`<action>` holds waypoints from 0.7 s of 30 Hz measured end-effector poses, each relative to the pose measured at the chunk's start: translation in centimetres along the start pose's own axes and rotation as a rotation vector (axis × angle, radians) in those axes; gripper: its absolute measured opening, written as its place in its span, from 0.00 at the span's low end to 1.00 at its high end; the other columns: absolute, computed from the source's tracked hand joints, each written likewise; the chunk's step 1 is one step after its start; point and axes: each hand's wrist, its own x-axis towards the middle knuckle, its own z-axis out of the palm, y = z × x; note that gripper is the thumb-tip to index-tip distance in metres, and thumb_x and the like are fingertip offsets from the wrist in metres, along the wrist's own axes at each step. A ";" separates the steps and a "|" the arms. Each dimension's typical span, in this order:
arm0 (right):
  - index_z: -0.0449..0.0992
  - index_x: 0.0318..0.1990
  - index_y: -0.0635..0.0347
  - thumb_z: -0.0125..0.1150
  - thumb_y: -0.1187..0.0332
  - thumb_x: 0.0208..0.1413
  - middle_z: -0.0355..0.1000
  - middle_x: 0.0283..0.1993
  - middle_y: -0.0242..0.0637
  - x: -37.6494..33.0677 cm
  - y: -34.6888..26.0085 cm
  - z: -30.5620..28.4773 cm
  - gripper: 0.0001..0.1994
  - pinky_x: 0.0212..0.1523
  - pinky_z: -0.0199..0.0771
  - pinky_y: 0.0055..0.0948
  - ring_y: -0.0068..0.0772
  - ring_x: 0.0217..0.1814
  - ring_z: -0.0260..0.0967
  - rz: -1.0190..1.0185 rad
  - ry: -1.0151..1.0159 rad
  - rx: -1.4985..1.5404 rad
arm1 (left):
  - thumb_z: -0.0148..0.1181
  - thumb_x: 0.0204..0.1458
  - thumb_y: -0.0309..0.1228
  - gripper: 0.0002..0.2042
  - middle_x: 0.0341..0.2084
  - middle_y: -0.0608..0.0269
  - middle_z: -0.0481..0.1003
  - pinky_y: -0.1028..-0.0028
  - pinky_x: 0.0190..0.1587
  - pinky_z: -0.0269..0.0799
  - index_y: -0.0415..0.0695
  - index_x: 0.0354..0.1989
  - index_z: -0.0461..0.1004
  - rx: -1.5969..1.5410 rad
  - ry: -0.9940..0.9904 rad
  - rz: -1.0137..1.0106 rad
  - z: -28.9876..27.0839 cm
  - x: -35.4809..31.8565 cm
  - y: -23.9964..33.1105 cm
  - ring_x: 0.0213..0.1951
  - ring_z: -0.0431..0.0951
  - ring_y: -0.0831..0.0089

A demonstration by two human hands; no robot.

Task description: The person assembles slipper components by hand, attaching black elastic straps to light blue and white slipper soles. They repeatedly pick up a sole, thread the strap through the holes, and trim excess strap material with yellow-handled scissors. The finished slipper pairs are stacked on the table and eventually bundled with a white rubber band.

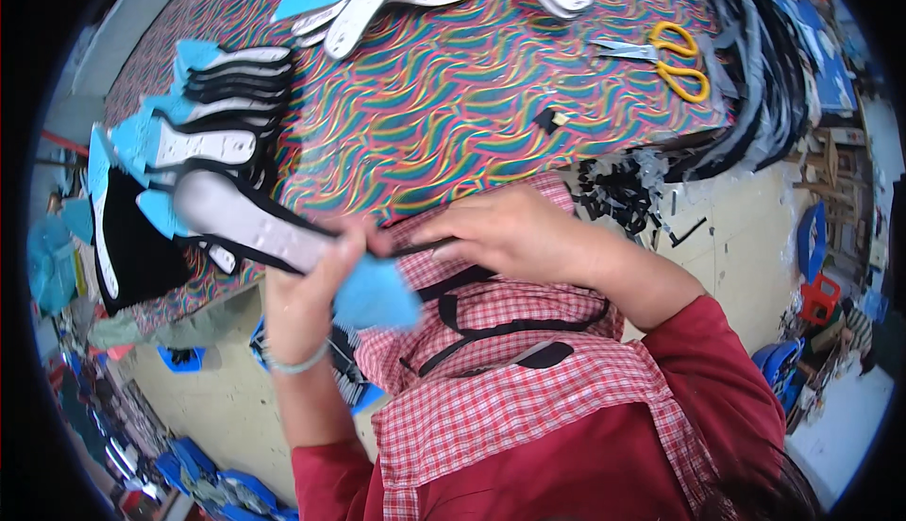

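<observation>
My left hand (311, 299) is closed on a shoe insole (260, 233) in front of my lap. The insole has a white heel and middle, a dark edging and a light blue toe end, and its heel is smeared by motion. Close beside it, my right hand (514, 233) has its fingers bent around a thin black strip (427, 248) that runs toward the insole. Where strip and insole meet is hidden by my left fingers. A checked red-and-white apron (528, 408) with black trim lies under both hands.
Stacked insoles (212, 148) line the table's left side, and more insoles (363, 11) are heaped at the far edge. Scissors (675, 60) with yellow handles lie at the right on the patterned tablecloth (453, 106). Black strips (755, 68) hang over the right edge above scattered scraps (623, 195).
</observation>
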 end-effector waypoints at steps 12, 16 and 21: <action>0.57 0.64 0.62 0.55 0.80 0.46 0.64 0.59 0.54 -9.8 11.0 -21.9 0.33 0.60 0.64 0.39 0.53 0.62 0.62 0.588 0.205 -0.973 | 0.46 0.60 0.27 0.12 0.36 0.54 0.64 0.79 0.27 0.62 0.34 0.49 0.64 -1.249 -0.073 0.657 -22.8 -6.5 9.1 0.32 0.65 0.73; 0.57 0.64 0.61 0.57 0.79 0.45 0.67 0.50 0.51 -9.0 9.2 -20.6 0.34 0.54 0.69 0.40 0.51 0.52 0.68 0.543 0.216 -1.055 | 0.48 0.61 0.28 0.15 0.41 0.55 0.71 0.75 0.39 0.71 0.35 0.55 0.66 -0.268 0.566 0.428 -13.8 -3.6 6.4 0.40 0.72 0.71; 0.56 0.65 0.58 0.57 0.78 0.48 0.68 0.49 0.44 -9.8 6.2 -15.5 0.34 0.50 0.71 0.38 0.42 0.50 0.70 0.467 0.458 -0.538 | 0.57 0.57 0.30 0.14 0.40 0.60 0.77 0.76 0.43 0.72 0.35 0.48 0.74 -0.496 0.256 0.034 -2.1 1.8 -1.2 0.39 0.77 0.76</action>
